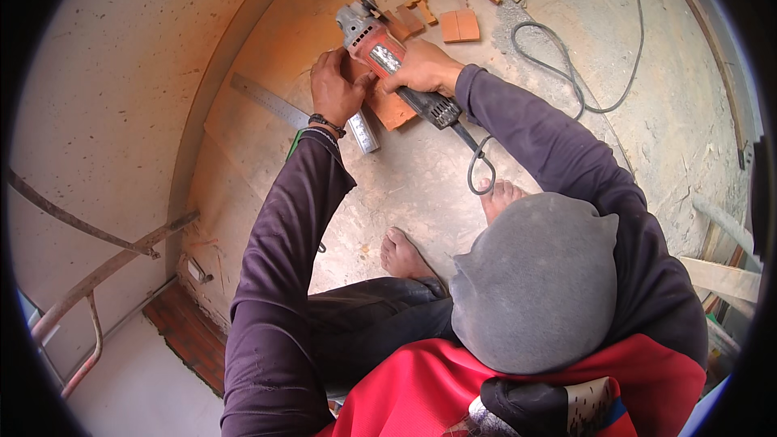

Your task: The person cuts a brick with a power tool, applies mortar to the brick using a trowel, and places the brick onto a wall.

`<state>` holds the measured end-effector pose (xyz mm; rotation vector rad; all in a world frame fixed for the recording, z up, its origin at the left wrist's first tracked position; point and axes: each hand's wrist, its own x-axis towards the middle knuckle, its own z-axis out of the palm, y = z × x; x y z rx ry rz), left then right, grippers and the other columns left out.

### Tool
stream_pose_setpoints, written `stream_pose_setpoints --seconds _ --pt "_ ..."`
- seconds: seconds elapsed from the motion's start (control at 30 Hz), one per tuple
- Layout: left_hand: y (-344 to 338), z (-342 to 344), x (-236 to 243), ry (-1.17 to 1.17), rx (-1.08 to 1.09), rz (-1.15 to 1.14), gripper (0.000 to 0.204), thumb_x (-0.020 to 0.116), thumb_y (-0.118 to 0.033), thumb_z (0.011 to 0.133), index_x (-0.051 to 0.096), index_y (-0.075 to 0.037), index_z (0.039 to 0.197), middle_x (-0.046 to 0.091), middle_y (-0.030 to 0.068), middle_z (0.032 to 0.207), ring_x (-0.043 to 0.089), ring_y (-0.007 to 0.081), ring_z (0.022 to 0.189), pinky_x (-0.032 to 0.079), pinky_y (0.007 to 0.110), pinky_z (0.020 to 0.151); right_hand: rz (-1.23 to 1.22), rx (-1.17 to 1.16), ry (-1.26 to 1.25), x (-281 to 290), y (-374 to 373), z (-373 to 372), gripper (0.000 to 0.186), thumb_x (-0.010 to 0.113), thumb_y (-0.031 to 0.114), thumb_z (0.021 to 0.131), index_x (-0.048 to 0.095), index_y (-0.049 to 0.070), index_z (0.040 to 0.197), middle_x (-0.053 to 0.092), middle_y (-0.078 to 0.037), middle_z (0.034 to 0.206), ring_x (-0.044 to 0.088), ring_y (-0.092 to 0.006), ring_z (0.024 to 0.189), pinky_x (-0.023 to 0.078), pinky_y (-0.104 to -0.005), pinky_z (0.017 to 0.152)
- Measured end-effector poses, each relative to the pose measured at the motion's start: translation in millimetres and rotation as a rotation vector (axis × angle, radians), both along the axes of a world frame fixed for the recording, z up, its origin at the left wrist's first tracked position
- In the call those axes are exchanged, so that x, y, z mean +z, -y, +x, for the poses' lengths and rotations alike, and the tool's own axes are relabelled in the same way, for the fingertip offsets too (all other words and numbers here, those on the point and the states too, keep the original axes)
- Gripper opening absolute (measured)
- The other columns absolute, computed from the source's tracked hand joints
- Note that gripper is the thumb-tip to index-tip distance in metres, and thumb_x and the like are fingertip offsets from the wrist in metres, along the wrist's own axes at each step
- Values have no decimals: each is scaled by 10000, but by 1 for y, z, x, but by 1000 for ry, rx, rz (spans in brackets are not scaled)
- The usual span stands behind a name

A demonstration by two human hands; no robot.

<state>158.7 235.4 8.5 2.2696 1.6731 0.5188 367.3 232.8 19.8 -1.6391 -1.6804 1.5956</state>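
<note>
My right hand [425, 69] is wrapped round the body of a red and grey angle grinder [379, 53], which tilts over a terracotta tile [394, 111]. The grinder's disc end points to the far left; its black rear end and cord trail toward me. My left hand [336, 89] grips the tile's left edge, thumb on top beside the grinder. Beneath that hand runs a metal try square, its blade [263, 99] reaching left and its thick silver stock [363, 133] lying nearer me. Whether the disc touches the tile cannot be made out.
Cut tile pieces [460, 26] and broken scraps [421, 8] lie beyond the grinder. A cord [573, 73] loops across the floor at right. Pale wall rises on the left, with rusty metal bars [97, 271]. My bare feet [402, 255] and a rounded grey cloth shape [534, 283] are nearer.
</note>
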Motion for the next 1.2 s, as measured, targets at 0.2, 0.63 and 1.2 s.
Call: stream_pose_setpoints --seconds 0.2,0.63,1.2 --pt "-1 1 0 -16 -4 -17 602 850 -291 672 624 16 1138 629 179 1058 588 363 1020 453 439 921 34 -39 10 -3 -2 -3 491 843 315 551 695 -22 876 699 -171 836 662 -263 729 513 -342 681" --pt "-2 -1 -3 -10 7 -25 600 859 -277 660 626 12 1132 630 175 1064 589 361 1018 453 438 921 5 -40 -13 -3 -1 -4 495 846 293 573 693 -41 904 700 -167 841 662 -243 742 511 -331 694" --pt "-3 0 1 -29 11 -53 613 864 -269 661 636 4 1160 639 176 1085 594 363 1037 459 434 932 -16 -27 -47 0 11 2 415 835 264 610 693 -16 882 697 -152 819 653 -247 712 511 -344 692"
